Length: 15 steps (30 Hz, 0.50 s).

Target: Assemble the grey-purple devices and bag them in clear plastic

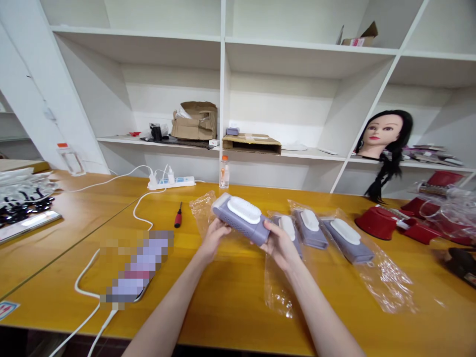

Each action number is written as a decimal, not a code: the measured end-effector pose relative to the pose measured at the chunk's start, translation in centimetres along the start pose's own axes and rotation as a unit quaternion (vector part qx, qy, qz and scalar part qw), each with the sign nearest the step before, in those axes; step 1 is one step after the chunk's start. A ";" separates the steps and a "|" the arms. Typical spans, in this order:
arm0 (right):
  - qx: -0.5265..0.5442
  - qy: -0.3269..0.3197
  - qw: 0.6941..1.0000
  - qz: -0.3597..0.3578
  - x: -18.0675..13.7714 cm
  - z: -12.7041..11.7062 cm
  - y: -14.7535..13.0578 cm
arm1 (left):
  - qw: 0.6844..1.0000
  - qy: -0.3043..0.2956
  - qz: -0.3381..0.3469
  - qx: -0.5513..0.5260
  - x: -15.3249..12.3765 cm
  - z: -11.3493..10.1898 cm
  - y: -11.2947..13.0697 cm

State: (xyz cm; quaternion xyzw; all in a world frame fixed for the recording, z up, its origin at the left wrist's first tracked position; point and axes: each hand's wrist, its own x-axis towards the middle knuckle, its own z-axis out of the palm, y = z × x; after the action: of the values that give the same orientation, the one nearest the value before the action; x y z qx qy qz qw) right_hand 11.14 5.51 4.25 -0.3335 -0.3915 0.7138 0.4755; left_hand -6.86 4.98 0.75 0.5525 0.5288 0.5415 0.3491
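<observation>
I hold a purple device with a white oval pad (241,219) above the yellow table (230,302), lying across between both hands. My left hand (214,237) grips its left end, close to a clear plastic bag (201,208). My right hand (279,243) grips its right end. Three more purple devices (310,228) lie in clear bags just right of my right hand. An empty clear bag (277,292) lies under my right forearm.
A red-handled screwdriver (178,216), a white power strip (171,182) with cables and a small bottle (223,172) sit at the back left. Red parts (377,222) lie at the right. A mannequin head (385,134) and cardboard boxes (195,121) stand on white shelves.
</observation>
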 end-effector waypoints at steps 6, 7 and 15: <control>-0.164 -0.113 0.975 0.100 -0.7 1.4 2.4 | 0.880 -0.014 -0.067 -0.471 -0.8 0.0 1.7; -0.185 -0.124 0.969 0.109 -0.8 1.5 2.6 | 0.876 -0.014 -0.063 -0.479 -0.9 0.1 1.8; -0.226 -0.138 0.955 0.132 -0.3 0.5 3.1 | 0.868 -0.009 -0.089 -0.489 -1.8 0.7 3.0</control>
State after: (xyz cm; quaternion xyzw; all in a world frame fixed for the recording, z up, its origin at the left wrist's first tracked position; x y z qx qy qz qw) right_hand 9.51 4.39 1.78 -0.3788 -0.5567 0.7025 0.2304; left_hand -5.35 2.82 3.12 0.2660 0.2402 0.6926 0.6259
